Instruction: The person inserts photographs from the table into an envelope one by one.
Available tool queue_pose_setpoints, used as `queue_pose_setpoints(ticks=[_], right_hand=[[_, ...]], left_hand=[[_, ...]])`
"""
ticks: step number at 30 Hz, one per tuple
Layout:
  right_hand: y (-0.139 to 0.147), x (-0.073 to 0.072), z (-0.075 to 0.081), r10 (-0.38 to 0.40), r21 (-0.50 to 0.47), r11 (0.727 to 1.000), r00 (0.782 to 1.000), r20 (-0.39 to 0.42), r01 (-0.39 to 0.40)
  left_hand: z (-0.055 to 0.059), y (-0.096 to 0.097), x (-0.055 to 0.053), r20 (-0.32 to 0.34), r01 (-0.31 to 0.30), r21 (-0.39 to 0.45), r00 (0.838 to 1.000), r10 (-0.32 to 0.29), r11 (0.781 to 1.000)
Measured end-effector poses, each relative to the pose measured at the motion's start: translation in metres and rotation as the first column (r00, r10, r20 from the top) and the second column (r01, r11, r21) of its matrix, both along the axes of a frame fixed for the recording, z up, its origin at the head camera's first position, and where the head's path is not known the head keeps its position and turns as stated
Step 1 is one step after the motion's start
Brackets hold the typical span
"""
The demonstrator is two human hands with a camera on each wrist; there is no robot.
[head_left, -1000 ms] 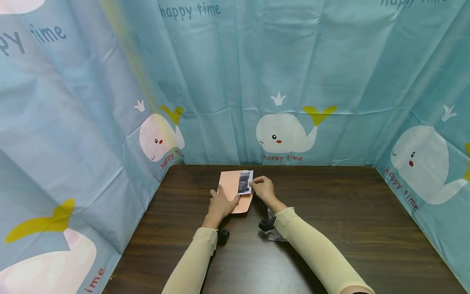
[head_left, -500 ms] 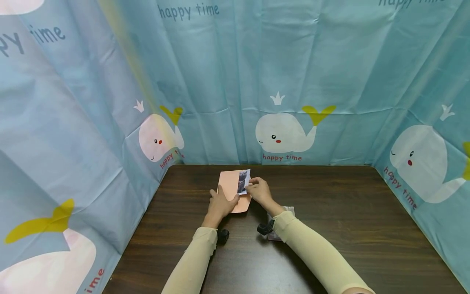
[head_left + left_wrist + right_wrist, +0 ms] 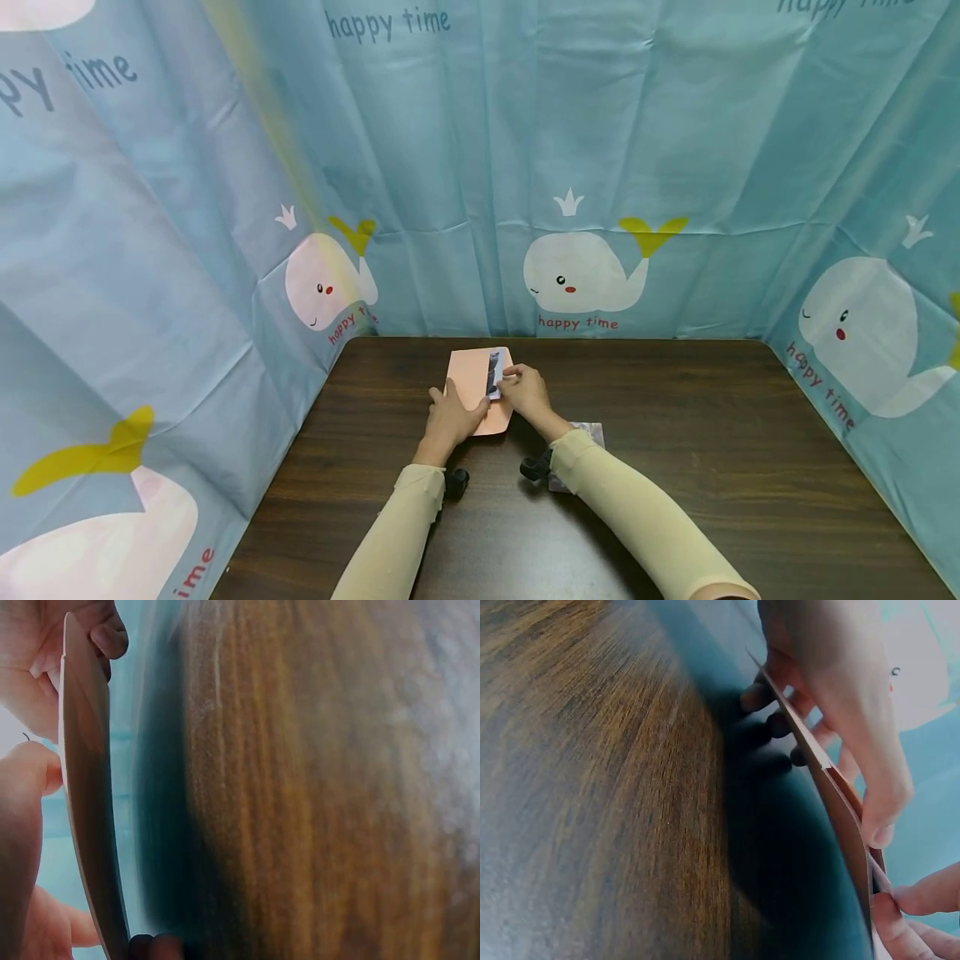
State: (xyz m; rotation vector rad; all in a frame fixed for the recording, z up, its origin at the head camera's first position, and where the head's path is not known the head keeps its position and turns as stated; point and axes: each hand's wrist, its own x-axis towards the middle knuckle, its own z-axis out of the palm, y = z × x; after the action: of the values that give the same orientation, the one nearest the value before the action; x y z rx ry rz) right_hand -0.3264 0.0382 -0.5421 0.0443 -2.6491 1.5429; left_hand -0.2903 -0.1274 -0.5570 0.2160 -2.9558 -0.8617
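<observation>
In the head view a peach-coloured paper envelope (image 3: 467, 371) is held just above the table's far half. My left hand (image 3: 446, 421) grips it at the near left, thumb on its face; the right wrist view has several left fingers (image 3: 778, 724) underneath. From the envelope's right side sticks out a white-edged card (image 3: 495, 371) with a dark grey picture, partly hidden inside. My right hand (image 3: 528, 396) pinches that card's outer edge between thumb and fingers. Seen edge-on in the left wrist view, the envelope (image 3: 90, 772) is clear of the tabletop.
A greyish printed sheet or pack (image 3: 596, 432) lies on the brown wooden table (image 3: 675, 400), partly covered by my right forearm. Blue curtains (image 3: 450, 183) with whale prints stand around the table's far and side edges. A black device (image 3: 536, 467) sits at my right wrist.
My right hand has moved slightly left, pushing the card deeper into the envelope, so less of its picture shows. The left hand and the envelope have hardly moved.
</observation>
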Motion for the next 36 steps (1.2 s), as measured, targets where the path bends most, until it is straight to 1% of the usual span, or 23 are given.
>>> queue_pose_setpoints(ticks=[8, 14, 22, 28, 32, 36], right_hand=[[-0.006, -0.005, -0.002, -0.026, 0.113, 0.993, 0.999, 0.033, 0.022], [-0.011, -0.006, -0.003, -0.028, 0.2, 0.979, 1.0, 0.002, 0.027], [-0.016, -0.006, -0.004, -0.026, 0.229, 0.973, 1.0, -0.017, 0.03], [-0.018, -0.005, -0.007, -0.039, 0.249, 0.968, 0.999, -0.011, 0.041], [-0.02, -0.005, -0.006, -0.04, 0.27, 0.962, 0.999, -0.02, 0.044], [-0.022, -0.004, -0.005, -0.037, 0.27, 0.962, 0.999, -0.021, 0.042]], left_hand=[[0.002, -0.001, 0.002, -0.01, 0.013, 0.03, 1.0, -0.012, 0.999], [0.001, 0.001, 0.001, -0.01, 0.009, 0.011, 1.0, -0.009, 1.0], [0.001, 0.001, 0.0, -0.011, 0.003, 0.0, 1.0, -0.003, 1.0], [0.0, 0.001, 0.001, -0.002, 0.008, 0.013, 1.0, -0.008, 1.0], [0.001, 0.0, 0.0, 0.005, 0.01, 0.019, 1.0, -0.01, 1.0], [0.002, -0.001, 0.0, 0.01, 0.009, 0.027, 1.0, -0.01, 1.0]])
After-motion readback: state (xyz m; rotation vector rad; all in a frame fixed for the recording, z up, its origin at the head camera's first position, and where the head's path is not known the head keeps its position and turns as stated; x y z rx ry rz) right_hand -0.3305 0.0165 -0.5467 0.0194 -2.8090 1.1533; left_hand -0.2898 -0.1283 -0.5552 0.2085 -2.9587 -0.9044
